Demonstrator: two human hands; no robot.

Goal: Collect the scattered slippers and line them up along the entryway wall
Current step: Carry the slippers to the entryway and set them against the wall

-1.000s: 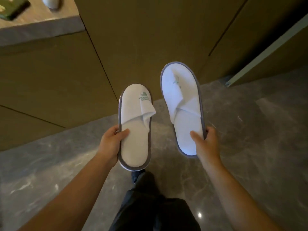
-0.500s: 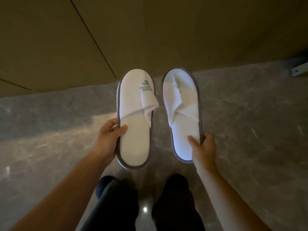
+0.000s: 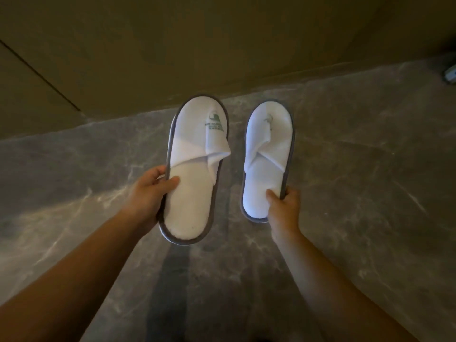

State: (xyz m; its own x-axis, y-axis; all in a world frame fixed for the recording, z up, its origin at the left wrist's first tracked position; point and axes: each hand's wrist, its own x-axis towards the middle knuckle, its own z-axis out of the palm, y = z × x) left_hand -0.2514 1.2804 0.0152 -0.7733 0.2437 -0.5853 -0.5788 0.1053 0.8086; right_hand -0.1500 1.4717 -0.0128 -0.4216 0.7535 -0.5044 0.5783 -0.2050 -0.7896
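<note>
Arms outstretched; left hand fingers gripping left slipper, right hand pinching right slipper, toes toward 12 o'clock wall

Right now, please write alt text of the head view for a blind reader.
Two hands each hold a white slipper above a grey marble floor, toes toward a brown wall: left hand holds left slipper, right hand holds right slipper.

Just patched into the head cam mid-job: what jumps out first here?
Two white slippers with grey edging, held toes toward the wall: the left slipper in the left hand, the right slipper in the right hand. Both hang above the grey marble floor, near the brown wall.
</note>
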